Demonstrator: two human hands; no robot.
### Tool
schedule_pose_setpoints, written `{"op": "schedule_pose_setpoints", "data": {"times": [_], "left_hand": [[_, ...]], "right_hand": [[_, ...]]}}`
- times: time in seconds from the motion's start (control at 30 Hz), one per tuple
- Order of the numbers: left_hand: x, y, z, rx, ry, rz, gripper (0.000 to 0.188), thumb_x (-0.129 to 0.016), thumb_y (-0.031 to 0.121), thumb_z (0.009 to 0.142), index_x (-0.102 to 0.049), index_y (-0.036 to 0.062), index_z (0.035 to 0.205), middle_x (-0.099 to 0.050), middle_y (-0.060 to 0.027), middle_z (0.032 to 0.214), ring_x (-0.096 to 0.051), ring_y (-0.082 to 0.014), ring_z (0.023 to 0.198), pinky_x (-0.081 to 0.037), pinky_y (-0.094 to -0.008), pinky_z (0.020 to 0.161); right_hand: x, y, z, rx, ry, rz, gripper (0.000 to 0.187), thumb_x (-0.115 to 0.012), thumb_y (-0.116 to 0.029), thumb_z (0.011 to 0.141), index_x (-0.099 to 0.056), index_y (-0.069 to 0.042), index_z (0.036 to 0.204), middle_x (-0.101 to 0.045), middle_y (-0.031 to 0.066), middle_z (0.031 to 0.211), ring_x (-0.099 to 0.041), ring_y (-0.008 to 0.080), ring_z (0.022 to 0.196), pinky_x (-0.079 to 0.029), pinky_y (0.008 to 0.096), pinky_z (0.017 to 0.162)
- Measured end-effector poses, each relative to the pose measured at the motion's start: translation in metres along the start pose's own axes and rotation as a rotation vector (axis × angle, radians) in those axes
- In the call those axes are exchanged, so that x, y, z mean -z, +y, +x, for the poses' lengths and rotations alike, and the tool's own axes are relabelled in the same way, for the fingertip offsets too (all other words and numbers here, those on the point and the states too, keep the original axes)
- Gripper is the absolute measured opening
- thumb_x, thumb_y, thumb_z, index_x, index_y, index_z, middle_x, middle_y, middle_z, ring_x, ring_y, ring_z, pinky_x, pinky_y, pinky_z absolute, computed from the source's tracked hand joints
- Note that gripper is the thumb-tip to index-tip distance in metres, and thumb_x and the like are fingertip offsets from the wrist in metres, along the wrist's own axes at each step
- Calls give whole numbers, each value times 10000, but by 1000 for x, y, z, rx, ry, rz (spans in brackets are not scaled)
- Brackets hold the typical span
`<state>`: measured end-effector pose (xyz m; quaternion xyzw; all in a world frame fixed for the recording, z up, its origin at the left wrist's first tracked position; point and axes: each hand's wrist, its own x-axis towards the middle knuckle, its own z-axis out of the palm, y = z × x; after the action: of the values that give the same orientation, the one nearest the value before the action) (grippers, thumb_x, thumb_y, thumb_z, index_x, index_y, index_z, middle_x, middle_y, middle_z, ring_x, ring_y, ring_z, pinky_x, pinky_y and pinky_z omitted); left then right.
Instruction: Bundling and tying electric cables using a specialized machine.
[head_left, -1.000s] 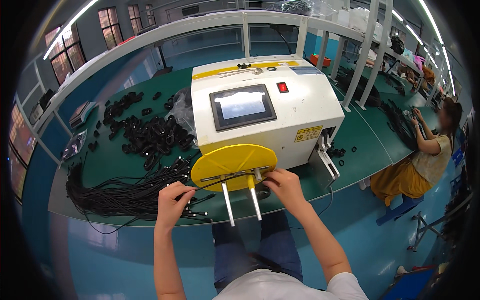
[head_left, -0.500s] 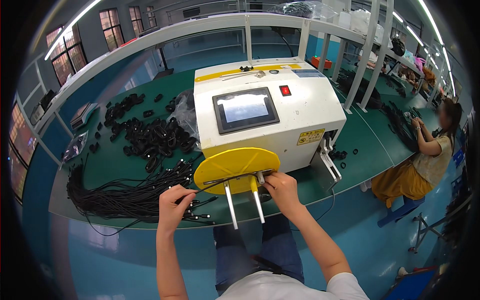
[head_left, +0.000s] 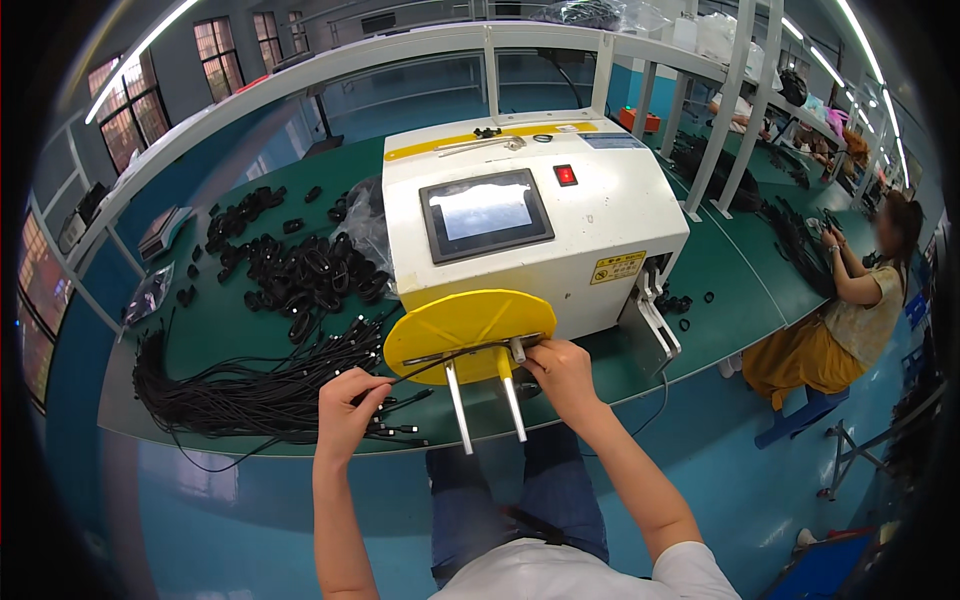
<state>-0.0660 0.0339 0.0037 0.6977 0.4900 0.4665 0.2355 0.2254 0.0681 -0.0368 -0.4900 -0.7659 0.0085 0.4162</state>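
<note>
A black cable (head_left: pixel 440 363) runs across the front of a yellow disc (head_left: pixel 470 312) on a white winding machine (head_left: pixel 610 225). My left hand (head_left: pixel 347 408) pinches the cable left of the disc. At the disc's right edge, my right hand (head_left: pixel 562 378) has its fingers closed on the cable's other end, beside a small grey clamp block (head_left: pixel 517 349); the fingertips are partly hidden. Two metal prongs, a left prong (head_left: pixel 458 410) and a right prong (head_left: pixel 514 408), stick out of the disc toward me, the right one with a yellow base.
A bundle of black cables (head_left: pixel 230 392) lies left of the machine, with a pile of coiled black cables (head_left: pixel 290 270) behind it. The machine carries a screen (head_left: pixel 487 213) and a red switch (head_left: pixel 566 175). A metal bracket (head_left: pixel 655 335) juts out at its right. Another person (head_left: pixel 850 290) sits farther right.
Both hands keep their hold on the cable at the disc with almost no movement. The view has shifted slightly, so the machine sits a little farther left and higher.
</note>
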Motion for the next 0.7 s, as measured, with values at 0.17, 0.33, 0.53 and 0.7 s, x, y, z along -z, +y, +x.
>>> {"op": "schedule_pose_setpoints", "data": {"times": [0.17,0.33,0.53,0.7], "left_hand": [[1,-4,-3,-39,-47,36,116,-650,-31,758,-695,-13,863,-537,-27,634,-474,-96,583,-330,-243,525],[12,-16,-20,4,-89,7,135,-650,-29,762,-702,-5,885,-539,-28,608,-476,-104,559,-336,-246,514],[18,-34,-35,-55,-84,10,187,-671,-17,762,-715,28,939,-530,-37,581,-485,-107,528,-345,-246,490],[19,-32,-34,-70,-78,27,191,-672,-15,761,-716,29,941,-532,-36,584,-486,-104,530,-347,-244,489]], "right_hand": [[7,-2,0,12,-7,-44,108,-712,-119,715,-670,-40,776,-618,87,708,-607,280,688,-479,368,613],[34,-6,-8,-12,4,-50,113,-704,-114,744,-667,-35,815,-624,97,725,-606,285,687,-480,368,619],[46,7,-42,-118,-28,29,112,-675,-74,777,-662,-14,871,-640,119,766,-622,289,709,-490,355,633],[37,7,-55,-123,-96,105,113,-658,-62,789,-660,-6,888,-648,130,790,-633,287,727,-497,353,643]]}}
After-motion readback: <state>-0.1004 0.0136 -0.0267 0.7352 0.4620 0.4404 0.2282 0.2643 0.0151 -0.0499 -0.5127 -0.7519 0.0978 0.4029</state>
